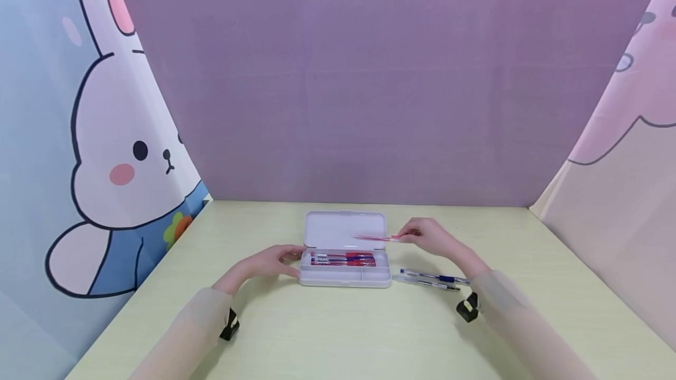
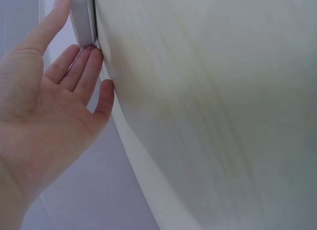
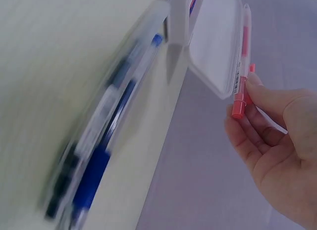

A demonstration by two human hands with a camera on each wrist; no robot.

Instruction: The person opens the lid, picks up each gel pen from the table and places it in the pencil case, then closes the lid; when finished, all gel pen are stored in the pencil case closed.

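A white pencil case [image 1: 328, 277] lies on the table with its lid [image 1: 331, 228] raised at the back. Several red and blue pens [image 1: 345, 260] fill its rear compartment. My left hand [image 1: 270, 261] holds the case's left end, thumb at the front and fingers behind. In the left wrist view, that end [image 2: 82, 20] sits between thumb and fingertips. Above the case's right side, my right hand [image 1: 430, 236] pinches a red gel pen [image 3: 241, 86] near its capped-looking red end; the clear barrel points left across the lid.
A blue pen [image 1: 440, 277] and a clear pen with dark parts [image 1: 430, 282] lie on the table right of the case, beneath the right forearm. A plain purple cloth [image 1: 348, 87] hangs behind the table [image 1: 338, 333]. Rabbit-printed cloth [image 1: 127, 133] hangs at the left.
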